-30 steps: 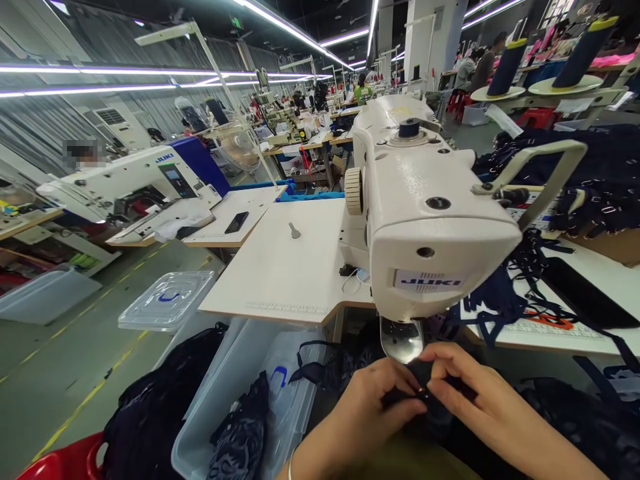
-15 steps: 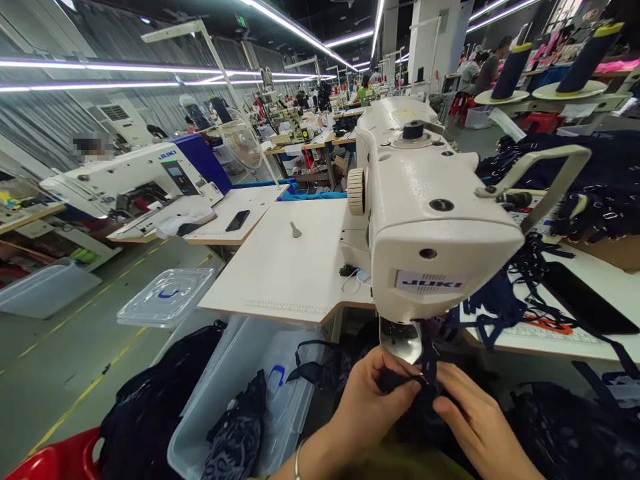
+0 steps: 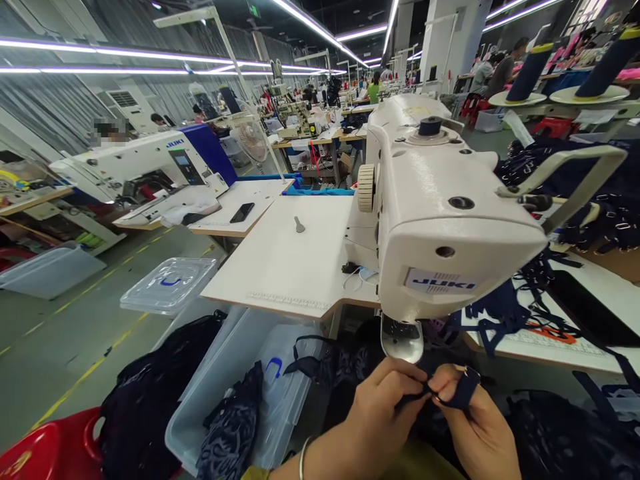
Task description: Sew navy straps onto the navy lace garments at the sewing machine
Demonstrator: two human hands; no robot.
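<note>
**You have a navy strap (image 3: 464, 392) in your grip**

In front of the JUKI sewing machine (image 3: 450, 227), your left hand (image 3: 384, 403) and right hand (image 3: 475, 423) meet, pinching the strap between your fingertips; a stretch of it lies across your right fingers. A bangle (image 3: 303, 459) circles your left wrist. To your left, a clear plastic bin (image 3: 245, 343) holds a navy lace garment (image 3: 233, 427), and a flat grey piece (image 3: 299, 225) lies on the white tabletop (image 3: 280, 263).

Right hand (image 3: 483, 427) now pinches beside the left hand (image 3: 383, 403), a navy strap (image 3: 464, 392) newly draped across it.
</note>
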